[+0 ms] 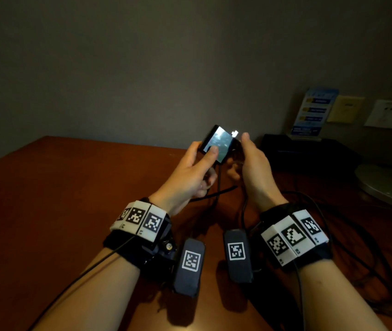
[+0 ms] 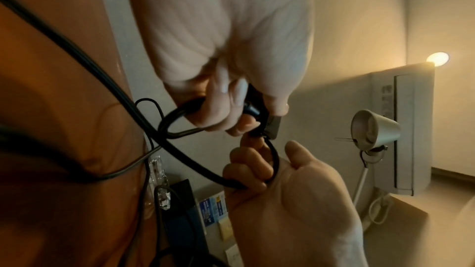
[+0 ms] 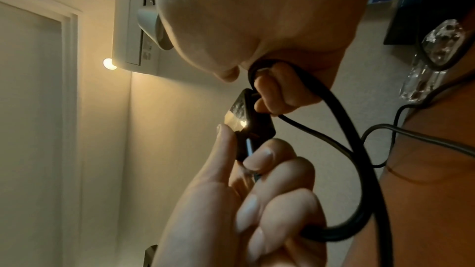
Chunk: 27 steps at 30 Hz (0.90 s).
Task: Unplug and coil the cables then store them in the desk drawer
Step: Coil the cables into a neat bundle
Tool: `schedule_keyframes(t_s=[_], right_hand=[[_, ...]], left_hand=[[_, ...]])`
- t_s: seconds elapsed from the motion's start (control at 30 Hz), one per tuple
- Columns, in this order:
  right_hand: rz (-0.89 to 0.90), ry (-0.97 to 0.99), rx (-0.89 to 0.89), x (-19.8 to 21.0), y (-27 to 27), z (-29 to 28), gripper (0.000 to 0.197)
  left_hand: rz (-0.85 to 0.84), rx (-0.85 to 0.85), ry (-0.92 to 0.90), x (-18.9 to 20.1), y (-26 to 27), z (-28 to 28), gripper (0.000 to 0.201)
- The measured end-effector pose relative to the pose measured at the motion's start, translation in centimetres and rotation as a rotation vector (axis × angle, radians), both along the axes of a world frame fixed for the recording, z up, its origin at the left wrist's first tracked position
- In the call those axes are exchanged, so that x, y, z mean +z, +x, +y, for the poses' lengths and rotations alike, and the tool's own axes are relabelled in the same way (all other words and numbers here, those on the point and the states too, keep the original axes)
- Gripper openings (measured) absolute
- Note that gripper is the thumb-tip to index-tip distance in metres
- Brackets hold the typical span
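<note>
Head view: both hands are raised over the middle of the table (image 1: pixel 70 187), toward its far edge, working one small black device (image 1: pixel 217 145) with a lit glossy face. Left hand (image 1: pixel 190 173) grips the device, thumb flat on the face and fingers curled behind, probably to brace the body so the connector can be pulled off straight. Right hand (image 1: pixel 252 163) closes on the black cable (image 1: pixel 219 177) right at the device; right wrist view shows its fingers wrapped round the thick cable just below the connector, index finger stretched up along the housing, likely as a lever or guide. Whether the plug is still seated I cannot tell, as the joint is hidden by fingers. Left wrist view: the cable loops loosely between the two hands, so there is slack and no strain on the joint. More black cables (image 1: pixel 333 223) lie uncoiled on the table near its right edge, beside a round grey base (image 1: pixel 385 185); clear network-type plugs (image 2: pixel 160 190) lie there too. Judgement: unplug stage, early. Nothing is coiled and no drawer is in view. Risk: pulling on the cord rather than the connector.
</note>
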State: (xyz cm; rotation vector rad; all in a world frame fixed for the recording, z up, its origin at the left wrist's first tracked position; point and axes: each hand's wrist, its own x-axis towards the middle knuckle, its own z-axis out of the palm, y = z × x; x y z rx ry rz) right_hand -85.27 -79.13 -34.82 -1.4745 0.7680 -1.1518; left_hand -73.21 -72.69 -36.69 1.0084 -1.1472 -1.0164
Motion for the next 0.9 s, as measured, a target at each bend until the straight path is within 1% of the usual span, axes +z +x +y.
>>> schedule_keyframes(t_s=[0.17,0.27,0.37,0.43,0.5,0.57,0.67,0.77,0.87,0.9], right_hand=[[-0.061,0.014,0.008,0.2,-0.5,-0.1,0.046],[-0.028,-0.018,0.003,0.3,-0.8,-0.4,0.050],[0.019,-0.052,-0.029,0.4,-1.0,-0.4,0.049],[0.031,-0.069,-0.040,0.3,-1.2,-0.5,0.046],[0.058,-0.101,-0.032,0.2,-1.2,-0.8,0.043],[0.122,-0.163,-0.002,0.2,-1.1,-0.8,0.043],[0.207,-0.234,0.066,0.0,-0.8,-0.6,0.048],[0.203,-0.249,0.112,0.1,-0.7,-0.3,0.047],[0.181,-0.230,0.142,0.4,-1.0,0.1,0.043],[0.174,-0.223,0.155,0.4,-1.1,0.2,0.042]], left_hand=[[-0.070,0.021,-0.031,-0.2,0.6,-0.3,0.030],[-0.089,0.059,-0.053,-0.3,0.7,-0.4,0.037],[-0.126,0.060,-0.093,-0.4,0.8,-0.4,0.030],[-0.159,0.066,-0.124,-0.3,0.8,-0.3,0.030],[-0.241,0.107,-0.163,-0.1,0.6,-0.2,0.029],[-0.309,0.144,-0.204,-0.1,0.4,-0.2,0.023],[-0.354,0.204,-0.241,-0.1,0.3,-0.2,0.035],[-0.321,0.230,-0.269,-0.3,0.6,-0.3,0.037],[-0.275,0.248,-0.254,-0.8,0.9,-0.8,0.061],[-0.244,0.238,-0.237,-0.7,0.8,-0.7,0.065]])
